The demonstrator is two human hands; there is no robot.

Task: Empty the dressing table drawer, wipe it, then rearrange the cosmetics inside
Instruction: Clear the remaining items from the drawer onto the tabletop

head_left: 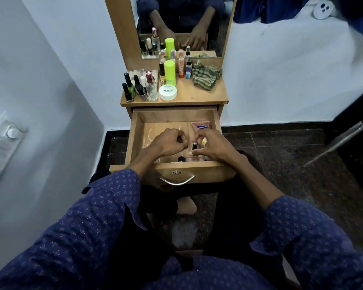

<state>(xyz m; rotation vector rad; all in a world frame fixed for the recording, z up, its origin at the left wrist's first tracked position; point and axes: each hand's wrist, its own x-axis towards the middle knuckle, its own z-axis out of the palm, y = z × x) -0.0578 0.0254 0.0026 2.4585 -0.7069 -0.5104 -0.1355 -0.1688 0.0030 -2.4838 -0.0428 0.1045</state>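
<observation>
The drawer [174, 117] was pulled right out toward the person, and both hands were down inside it, near its front half. Up beyond the hands, the tabletop [199, 93] was crowded: a lime bottle [169, 72], a white tub [167, 92], a bunch of nail polishes [130, 88] off past the left hand, and a striped cloth [205, 77] bunched up past the right hand.

My read was that this was either the tail end of emptying or the start of putting things back. With the cloth sitting up there, I honestly couldn't say if the wipe had happened.

Inside the drawer, a pink tube [200, 127] lay just beyond the right hand, touching the far right side as far as I could see. The right hand [210, 146] had its fingers curled round a small dark bottle [195, 145], thumb underneath it. The left hand [168, 143] was curled up tight just beside it, and whether it pinched anything I couldn't tell. Another dark cap [181, 159] sat nearer the person, between the two wrists.

Next move probably needed a steady lift of that little bottle, without knocking the tube or the cap.
</observation>
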